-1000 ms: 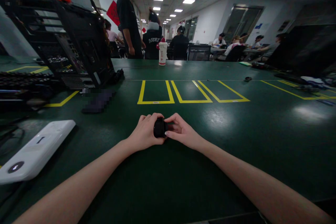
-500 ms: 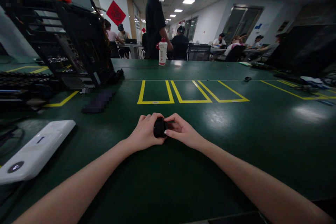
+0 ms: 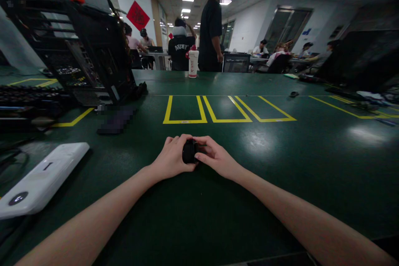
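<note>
A small black rounded object [image 3: 188,152] is between my hands, just above or on the green table; its kind I cannot make out. My left hand [image 3: 171,156] wraps round its left side, thumb below and fingers over the top. From the right, my right hand [image 3: 219,158] closes on it with thumb and fingertips bent against its edge. Both hands hide much of it. Beyond them, yellow tape outlines [image 3: 185,121] mark the table.
A white device [image 3: 52,174] with a round dark spot lies at left. Behind it stand a dark blurred item [image 3: 115,121] and an open black computer case [image 3: 102,62]. A white bottle [image 3: 193,64] and a small black ring [image 3: 293,94] are farther back. A person [image 3: 210,25] stands beyond.
My right fingers have shifted very slightly on the black object; the left hand keeps its place. The standing person in the background has moved to the right, uncovering a seated person.
</note>
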`<state>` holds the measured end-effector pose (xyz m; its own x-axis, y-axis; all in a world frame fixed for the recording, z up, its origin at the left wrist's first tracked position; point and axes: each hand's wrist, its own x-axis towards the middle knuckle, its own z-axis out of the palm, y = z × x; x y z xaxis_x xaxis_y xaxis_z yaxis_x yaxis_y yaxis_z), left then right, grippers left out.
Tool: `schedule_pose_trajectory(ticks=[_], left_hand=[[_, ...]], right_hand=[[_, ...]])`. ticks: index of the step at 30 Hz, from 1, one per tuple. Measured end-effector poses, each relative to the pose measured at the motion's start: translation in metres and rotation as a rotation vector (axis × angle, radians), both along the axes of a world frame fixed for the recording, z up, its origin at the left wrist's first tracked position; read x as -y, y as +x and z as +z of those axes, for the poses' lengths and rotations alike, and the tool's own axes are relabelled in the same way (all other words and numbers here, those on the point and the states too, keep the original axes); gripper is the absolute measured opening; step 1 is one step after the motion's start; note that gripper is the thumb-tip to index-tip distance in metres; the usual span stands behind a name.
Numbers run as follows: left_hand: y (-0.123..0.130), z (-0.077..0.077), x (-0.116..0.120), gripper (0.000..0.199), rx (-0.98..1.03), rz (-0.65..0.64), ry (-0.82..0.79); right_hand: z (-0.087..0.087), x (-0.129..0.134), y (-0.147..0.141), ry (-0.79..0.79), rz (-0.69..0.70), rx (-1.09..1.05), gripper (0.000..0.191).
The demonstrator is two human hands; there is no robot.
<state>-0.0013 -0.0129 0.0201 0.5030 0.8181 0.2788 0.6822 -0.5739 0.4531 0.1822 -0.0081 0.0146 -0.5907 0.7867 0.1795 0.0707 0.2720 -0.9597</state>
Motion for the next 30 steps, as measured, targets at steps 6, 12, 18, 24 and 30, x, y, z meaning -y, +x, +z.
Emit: schedule_pose_trajectory(ticks=[6, 12, 18, 24, 30], left_hand=[[-0.0002, -0.0033, -0.0019, 0.050, -0.005, 0.006, 0.019], [-0.0004, -0.0061, -0.0027, 0.052, 0.017, 0.014, 0.058], [-0.0005, -0.0078, -0.0029, 0.052, 0.024, 0.013, 0.041], [-0.0003, -0.0009, -0.0006, 0.050, 0.004, 0.014, 0.018], [0.0014, -0.0054, -0.0023, 0.052, 0.021, 0.023, 0.054]], right_hand=[[-0.0007, 0.0023, 0.0027, -0.055, 0.014, -0.003, 0.031], [-0.0014, 0.0010, -0.0001, -0.027, -0.022, -0.041, 0.016], [0.0004, 0.0017, -0.0019, -0.004, -0.030, 0.025, 0.029], [0.0023, 0.0054, 0.0008, -0.033, 0.005, 0.046, 0.028], [-0.0068, -0.0005, -0.0004, 0.031, -0.026, -0.042, 0.013]])
